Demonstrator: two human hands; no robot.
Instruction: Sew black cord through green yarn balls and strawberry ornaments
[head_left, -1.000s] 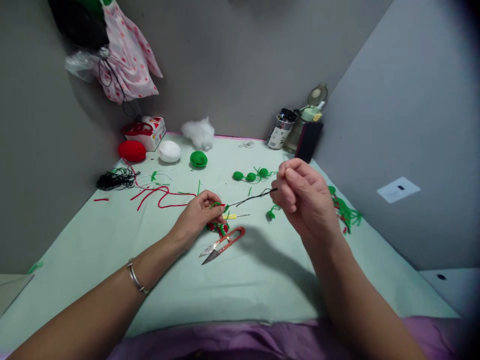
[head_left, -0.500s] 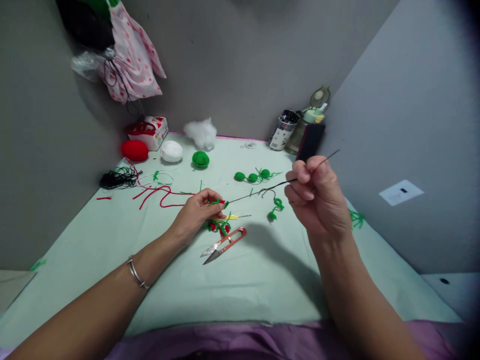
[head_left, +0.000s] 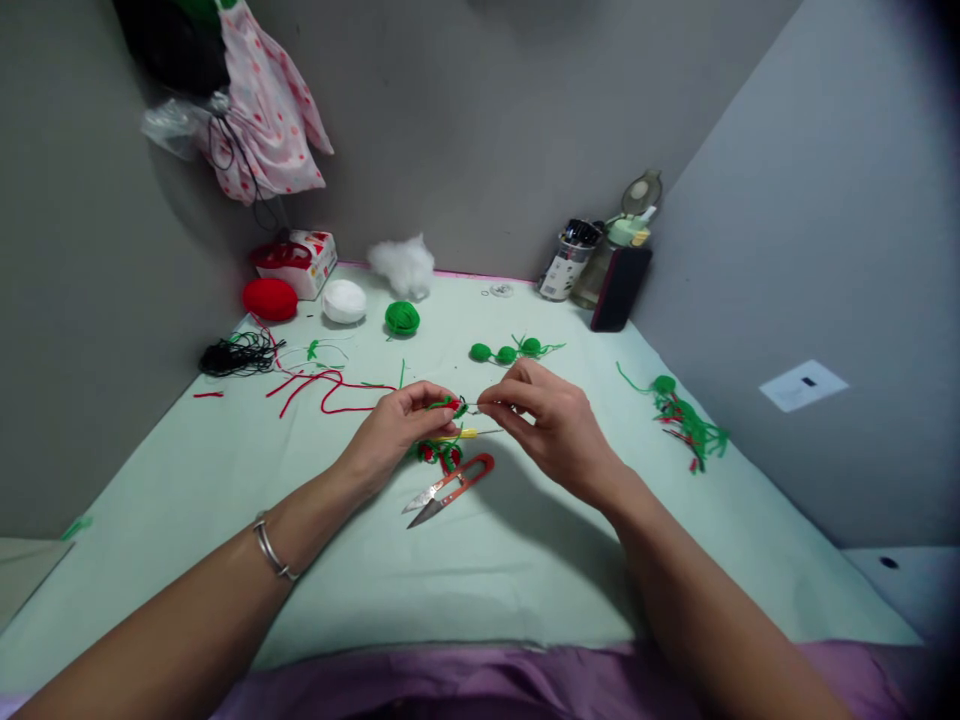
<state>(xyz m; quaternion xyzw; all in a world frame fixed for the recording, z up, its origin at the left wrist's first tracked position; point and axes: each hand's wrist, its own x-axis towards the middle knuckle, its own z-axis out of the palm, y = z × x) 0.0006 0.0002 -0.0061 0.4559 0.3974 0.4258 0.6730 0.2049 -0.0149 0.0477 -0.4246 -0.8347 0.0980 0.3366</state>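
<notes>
My left hand (head_left: 401,420) pinches a small red and green crocheted piece (head_left: 455,407) between thumb and fingers. Close on its right, my right hand (head_left: 536,410) is closed on a thin needle (head_left: 472,406), whose tip points at the piece; black thread shows beside it. Most of the needle is hidden by my fingers. Under the left hand lie more red and green crocheted pieces (head_left: 451,458) and a yellow-handled crochet hook (head_left: 466,434). Orange thread snips (head_left: 454,488) rest on the table just in front of them.
Yarn balls in red (head_left: 270,299), white (head_left: 344,301) and green (head_left: 402,318) stand at the back left, near white stuffing (head_left: 405,266) and a black thread bundle (head_left: 236,353). Green crocheted balls (head_left: 506,354) lie beyond my right hand. A phone (head_left: 622,288) leans at the back right; yarn scraps (head_left: 694,425) lie right.
My right hand has come down and left from a raised position, bringing the needle back to the crocheted piece. The black thread is no longer stretched taut. My left hand stays almost where it was.
</notes>
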